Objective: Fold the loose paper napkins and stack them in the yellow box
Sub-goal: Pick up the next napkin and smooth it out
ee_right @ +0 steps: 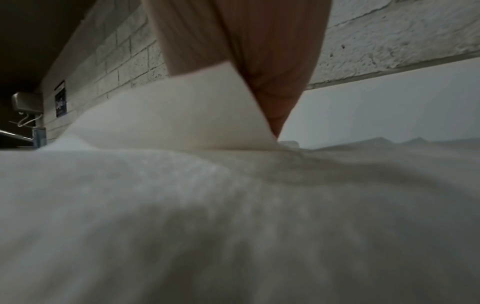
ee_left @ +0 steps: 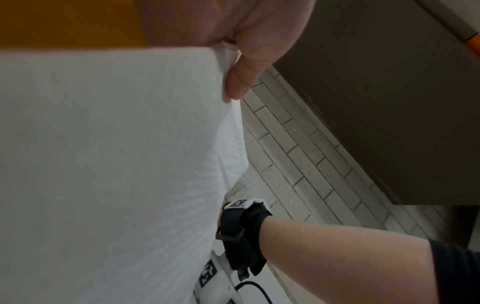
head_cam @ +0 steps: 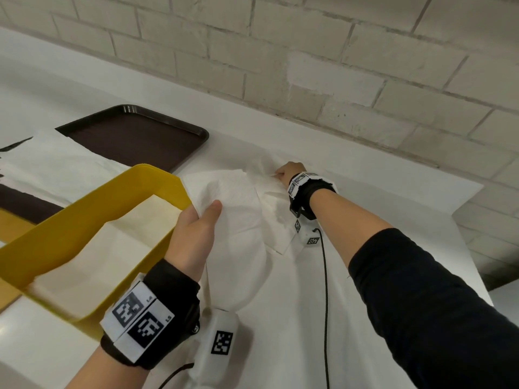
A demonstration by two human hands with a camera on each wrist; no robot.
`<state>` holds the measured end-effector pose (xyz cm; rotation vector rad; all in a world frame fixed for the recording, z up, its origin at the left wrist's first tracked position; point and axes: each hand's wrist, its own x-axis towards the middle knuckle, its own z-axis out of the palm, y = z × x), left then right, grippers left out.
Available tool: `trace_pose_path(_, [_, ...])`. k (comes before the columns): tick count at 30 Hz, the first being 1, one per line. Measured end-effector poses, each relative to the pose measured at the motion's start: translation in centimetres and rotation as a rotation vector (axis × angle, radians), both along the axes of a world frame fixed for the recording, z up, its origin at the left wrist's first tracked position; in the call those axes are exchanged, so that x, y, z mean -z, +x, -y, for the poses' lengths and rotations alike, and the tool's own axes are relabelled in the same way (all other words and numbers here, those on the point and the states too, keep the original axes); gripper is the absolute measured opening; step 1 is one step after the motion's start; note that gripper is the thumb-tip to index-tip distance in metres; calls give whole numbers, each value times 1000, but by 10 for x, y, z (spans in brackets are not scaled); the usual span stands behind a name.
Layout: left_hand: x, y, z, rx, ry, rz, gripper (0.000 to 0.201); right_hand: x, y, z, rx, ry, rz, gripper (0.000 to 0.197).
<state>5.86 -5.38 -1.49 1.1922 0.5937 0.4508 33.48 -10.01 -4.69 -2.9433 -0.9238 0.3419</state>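
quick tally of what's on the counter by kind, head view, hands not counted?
Dark brown plastic trays: 1 plainly seen; a dark strip at the left edge may be another
Yellow plastic box: 1
White paper napkins: 2 distinct, one held by the left hand and right hand, the held napkin, and one flat napkin over the tray
Total: 4

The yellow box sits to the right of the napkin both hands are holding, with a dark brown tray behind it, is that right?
Not quite. The head view shows the yellow box to the left of the napkin, not the right. The rest holds: the left hand and right hand both grip the napkin, and the dark brown tray lies behind the box.
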Motion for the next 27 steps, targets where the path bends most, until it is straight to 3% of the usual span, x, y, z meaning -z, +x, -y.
trace_pose_path(4, [1,-1,0,-10,-2,1,29,-7,-3,3,14,75,27,28])
trace_pose_path(7, [2,-1,1,-11,-9,6,17,-17,-13,11,34,199,24,30])
trace_pose_path(11, [4,2,5,-1,4,31,33,-41,-33,35,-25,319,-14,26])
trace_pose_path(14, [6,3,3,-20,-8,46,34,-66,-51,59,-38,544,-8,32])
trace_pose_path(18, [4,5,2,-23,-30,63,26,-100,-91,89,5,977,-143,20])
trace_pose_path(20, [3,6,3,-8,-34,94,22,-113,-111,99,-32,1092,-151,22])
trace_pose_path(23, [1,8,5,24,-49,126,19,-124,-137,109,-61,1131,-99,30])
trace_pose_path(27, [0,11,11,69,-76,176,31,-124,-162,114,-106,1063,-117,22])
